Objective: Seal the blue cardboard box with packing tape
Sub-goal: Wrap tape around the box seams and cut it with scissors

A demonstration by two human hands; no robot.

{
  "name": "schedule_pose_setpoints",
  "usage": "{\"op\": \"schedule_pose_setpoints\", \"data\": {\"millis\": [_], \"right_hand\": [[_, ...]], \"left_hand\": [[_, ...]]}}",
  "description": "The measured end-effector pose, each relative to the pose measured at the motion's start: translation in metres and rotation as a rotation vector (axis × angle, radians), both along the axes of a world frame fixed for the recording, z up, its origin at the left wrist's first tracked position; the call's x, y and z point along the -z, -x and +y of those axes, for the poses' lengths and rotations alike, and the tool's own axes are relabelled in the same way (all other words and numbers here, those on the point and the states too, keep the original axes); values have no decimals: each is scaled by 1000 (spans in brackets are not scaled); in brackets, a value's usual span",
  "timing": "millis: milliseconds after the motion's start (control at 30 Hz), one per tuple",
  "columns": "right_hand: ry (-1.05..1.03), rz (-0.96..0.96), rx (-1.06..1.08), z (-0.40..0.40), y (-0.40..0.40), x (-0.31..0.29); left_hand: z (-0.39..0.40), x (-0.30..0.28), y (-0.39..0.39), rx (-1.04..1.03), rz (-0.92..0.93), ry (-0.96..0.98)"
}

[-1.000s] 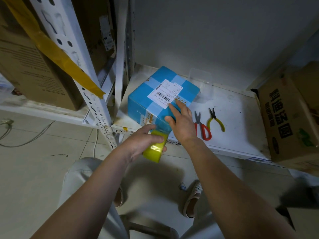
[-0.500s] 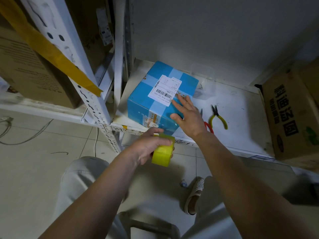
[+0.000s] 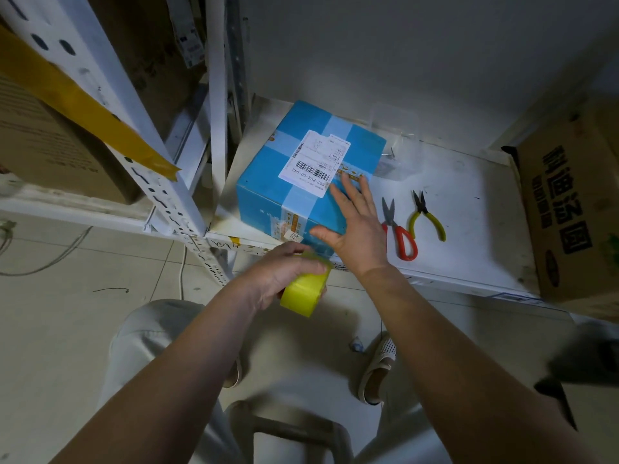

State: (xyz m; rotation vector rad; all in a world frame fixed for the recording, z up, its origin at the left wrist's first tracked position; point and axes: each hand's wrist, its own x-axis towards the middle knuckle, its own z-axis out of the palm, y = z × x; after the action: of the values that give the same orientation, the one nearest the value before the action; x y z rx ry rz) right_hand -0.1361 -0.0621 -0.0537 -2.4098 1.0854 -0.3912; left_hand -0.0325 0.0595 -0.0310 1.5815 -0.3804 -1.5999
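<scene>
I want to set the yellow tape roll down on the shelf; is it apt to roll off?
Probably, if stood on edge: the tape roll is a round ring, and the white shelf looks smooth. Laid flat on its side it should likely stay put. The left hand grips it alone, so it seems light.

A stockroom or packing area — goods are sitting on metal racking.

White slotted shelving uprights (image 3: 160, 195) are standing over a tiled floor (image 3: 50, 313), brown printed cartons (image 3: 569, 209) are crowding the white shelf (image 3: 469, 209), and a blue box (image 3: 268, 182) is carrying a barcode shipping label (image 3: 316, 162) — with scissors (image 3: 400, 229) and pliers (image 3: 427, 214) lying beside it.
</scene>
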Motion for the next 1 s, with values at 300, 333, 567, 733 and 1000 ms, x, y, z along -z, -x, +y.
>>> {"op": "schedule_pose_setpoints", "data": {"millis": [300,333,567,733,1000], "right_hand": [[40,3,-47,-5,2,7],[42,-4,-48,-5,2,7],[101,76,-75,-6,9,1],[-51,-199,725,-16,45,23],[-170,362,657,-30,57,54]], "left_hand": [[-10,0,-2,27,-44,4],[-10,-1,-4,45,-54,6],[-9,-3,-4,74,-117,-12],[-6,-2,-4,33,-168,-28],[-3,-1,-3,-39,-216,-11]]}}
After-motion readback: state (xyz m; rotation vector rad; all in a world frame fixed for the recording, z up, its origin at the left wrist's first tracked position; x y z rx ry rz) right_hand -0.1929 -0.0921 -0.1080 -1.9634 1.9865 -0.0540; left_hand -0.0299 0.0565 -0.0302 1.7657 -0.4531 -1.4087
